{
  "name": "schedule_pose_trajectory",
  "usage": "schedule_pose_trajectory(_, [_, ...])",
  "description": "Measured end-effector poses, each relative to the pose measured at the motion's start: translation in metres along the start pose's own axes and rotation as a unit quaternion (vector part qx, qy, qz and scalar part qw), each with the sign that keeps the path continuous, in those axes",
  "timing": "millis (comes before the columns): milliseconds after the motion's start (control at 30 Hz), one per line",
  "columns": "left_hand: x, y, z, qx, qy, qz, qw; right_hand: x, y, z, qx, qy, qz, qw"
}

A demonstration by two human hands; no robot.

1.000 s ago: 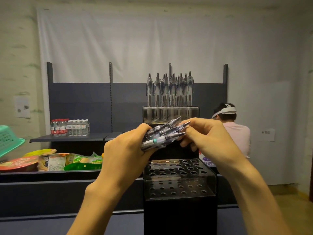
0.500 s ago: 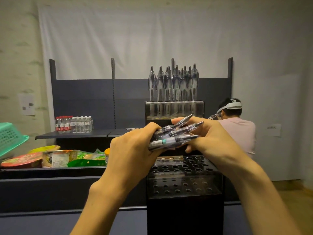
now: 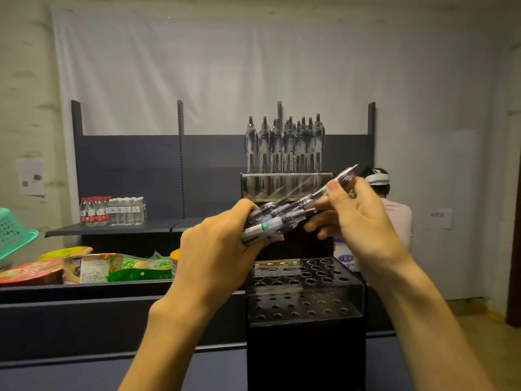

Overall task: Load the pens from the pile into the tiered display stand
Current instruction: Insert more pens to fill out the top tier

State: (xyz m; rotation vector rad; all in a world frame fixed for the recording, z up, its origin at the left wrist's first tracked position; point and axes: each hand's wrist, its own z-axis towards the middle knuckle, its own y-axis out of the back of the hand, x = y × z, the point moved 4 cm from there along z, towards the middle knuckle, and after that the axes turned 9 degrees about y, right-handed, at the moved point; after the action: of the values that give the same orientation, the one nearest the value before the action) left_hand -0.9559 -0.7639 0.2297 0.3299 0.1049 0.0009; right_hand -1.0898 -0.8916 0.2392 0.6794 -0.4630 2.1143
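My left hand point(image 3: 217, 249) grips a bundle of clear pens point(image 3: 270, 221) in front of the tiered display stand point(image 3: 306, 292). My right hand point(image 3: 358, 218) pinches one clear pen point(image 3: 339, 182) between thumb and fingers and holds it slanting up to the right, its lower end still among the bundle. The stand's top tier point(image 3: 284, 184) carries several upright pens point(image 3: 284, 145). Its two lower tiers show rows of empty holes just below my hands.
Dark shelving point(image 3: 118, 230) runs behind the stand, with water bottles point(image 3: 112, 211) on it. Snack packets point(image 3: 93, 266) lie on the lower ledge at left, beside a green basket point(image 3: 14, 235). A person point(image 3: 394, 210) in a pink top stands behind the stand at right.
My right hand has drawn one pen up and to the right out of the bundle. The left hand keeps the bundle in about the same place.
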Motion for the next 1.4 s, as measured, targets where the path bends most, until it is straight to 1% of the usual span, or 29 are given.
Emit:
schedule_pose_trajectory(100, [0.001, 0.001, 0.000, -0.005, 0.003, -0.005, 1.000, 0.007, 0.003, 0.003, -0.064, 0.043, -0.012, 0.997])
schedule_pose_trajectory(200, [0.001, 0.001, 0.000, -0.008, 0.009, 0.005, 1.000, 0.018, 0.005, 0.014, -0.131, 0.102, -0.047, 0.985])
schedule_pose_trajectory(333, [0.001, 0.001, 0.000, -0.002, 0.008, 0.007, 1.000, 0.034, 0.008, 0.039, -0.187, 0.168, -0.091, 0.964])
schedule_pose_trajectory(500, [0.002, -0.002, -0.001, 0.009, 0.002, 0.020, 1.000, 0.038, 0.006, 0.065, -0.228, 0.200, -0.172, 0.937])
schedule_pose_trajectory(700, [0.005, -0.004, -0.002, 0.020, -0.005, 0.030, 0.999, 0.032, 0.000, 0.076, -0.203, 0.198, -0.257, 0.924])
schedule_pose_trajectory(867, [0.008, -0.004, -0.001, 0.019, -0.005, 0.038, 0.999, 0.033, -0.006, 0.086, -0.136, 0.170, -0.331, 0.918])
schedule_pose_trajectory(1000, [0.011, -0.004, -0.001, 0.019, -0.008, 0.041, 0.999, 0.044, -0.011, 0.092, -0.110, 0.172, -0.424, 0.882])
schedule_pose_trajectory(1133, [0.012, -0.006, -0.001, 0.013, -0.009, 0.041, 0.999, 0.041, -0.017, 0.090, -0.069, 0.106, -0.503, 0.855])
schedule_pose_trajectory(1267, [0.011, -0.007, -0.002, 0.012, -0.012, 0.044, 0.999, 0.036, -0.021, 0.084, -0.073, 0.097, -0.540, 0.833])
schedule_pose_trajectory(1400, [0.012, -0.009, -0.002, 0.018, -0.011, 0.039, 0.999, 0.035, -0.020, 0.079, -0.076, 0.099, -0.548, 0.827])
